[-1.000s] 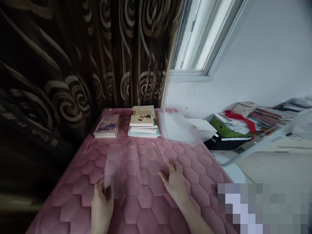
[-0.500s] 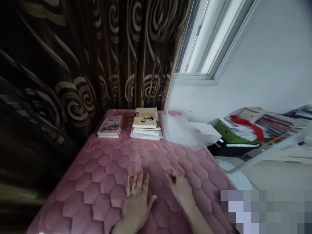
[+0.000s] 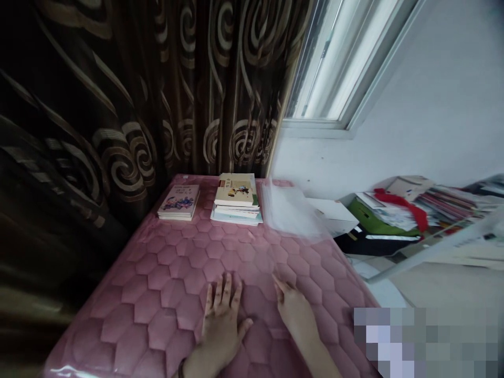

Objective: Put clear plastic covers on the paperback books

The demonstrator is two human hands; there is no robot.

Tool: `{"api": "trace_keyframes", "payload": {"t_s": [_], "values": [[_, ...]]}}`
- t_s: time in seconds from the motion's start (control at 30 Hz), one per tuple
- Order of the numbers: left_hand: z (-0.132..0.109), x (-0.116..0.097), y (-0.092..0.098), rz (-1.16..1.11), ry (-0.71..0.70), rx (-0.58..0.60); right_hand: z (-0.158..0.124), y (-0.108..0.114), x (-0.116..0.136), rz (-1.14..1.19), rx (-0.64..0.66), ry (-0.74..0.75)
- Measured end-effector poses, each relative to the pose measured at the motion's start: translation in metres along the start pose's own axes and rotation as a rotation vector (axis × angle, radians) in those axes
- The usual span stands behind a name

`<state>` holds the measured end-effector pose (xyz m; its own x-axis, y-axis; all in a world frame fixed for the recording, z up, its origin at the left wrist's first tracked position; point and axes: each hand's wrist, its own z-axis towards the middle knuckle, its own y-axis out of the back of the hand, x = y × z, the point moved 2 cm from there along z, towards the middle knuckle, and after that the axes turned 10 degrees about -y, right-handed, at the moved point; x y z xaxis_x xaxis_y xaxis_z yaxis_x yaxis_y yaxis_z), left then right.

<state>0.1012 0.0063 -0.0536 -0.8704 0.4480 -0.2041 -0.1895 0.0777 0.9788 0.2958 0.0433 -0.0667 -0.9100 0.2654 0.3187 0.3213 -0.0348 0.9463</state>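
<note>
My left hand (image 3: 221, 325) lies flat, palm down and fingers spread, over the pink hexagon-quilted table cover (image 3: 149, 310). To its right, my right hand (image 3: 296, 310) has its fingers drawn together in a pinch. A faint, see-through plastic sheet (image 3: 262, 262) shows as a hazy patch by the right fingertips; its edges are hard to make out. Farther back lies a pile of clear plastic sheets (image 3: 287, 210). Left of that pile is a stack of books (image 3: 236, 197), with a cream-coloured one on top. A smaller stack of pinkish books (image 3: 179, 202) sits at the back left.
A dark patterned curtain (image 3: 197, 94) hangs behind the table and along its left side. On the right are a white box (image 3: 333, 212), a green bag (image 3: 370, 218) with papers, and a red cloth (image 3: 405, 207). A window (image 3: 326, 63) is above.
My right hand has shifted slightly right and its fingers have drawn closer together. The hazy clear sheet near it has moved. My left hand stays flat in nearly the same place.
</note>
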Motion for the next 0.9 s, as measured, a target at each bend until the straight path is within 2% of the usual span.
{"api": "trace_keyframes", "payload": {"t_s": [0.2,0.37,0.53,0.6,0.67,0.73,0.77,0.83,0.9], "values": [[0.02,-0.006,0.003,0.003,0.1,-0.007,-0.003,0.0,0.005,-0.169,-0.006,-0.029],[0.043,-0.005,-0.005,-0.002,-0.107,-0.086,-0.003,0.0,0.005,-0.193,-0.019,-0.027],[0.046,0.005,-0.023,-0.032,-0.135,-0.079,0.0,-0.001,0.004,-0.144,-0.032,-0.014],[0.045,0.006,-0.021,-0.06,-0.157,-0.07,0.0,-0.001,0.004,-0.14,-0.031,-0.014],[0.045,0.011,-0.011,-0.114,-0.173,-0.039,-0.001,-0.001,0.004,-0.126,-0.018,-0.019],[0.046,0.025,0.007,-0.178,-0.139,-0.03,0.0,0.003,0.004,-0.097,-0.018,-0.021],[0.047,0.037,0.018,-0.202,-0.087,-0.066,0.002,0.006,0.004,-0.074,-0.036,-0.007],[0.046,0.069,0.038,-0.184,0.059,-0.213,0.01,0.019,0.008,0.0,-0.088,0.042],[0.043,0.108,0.049,-0.154,0.187,-0.372,0.026,0.037,0.017,0.14,-0.114,0.094]]}}
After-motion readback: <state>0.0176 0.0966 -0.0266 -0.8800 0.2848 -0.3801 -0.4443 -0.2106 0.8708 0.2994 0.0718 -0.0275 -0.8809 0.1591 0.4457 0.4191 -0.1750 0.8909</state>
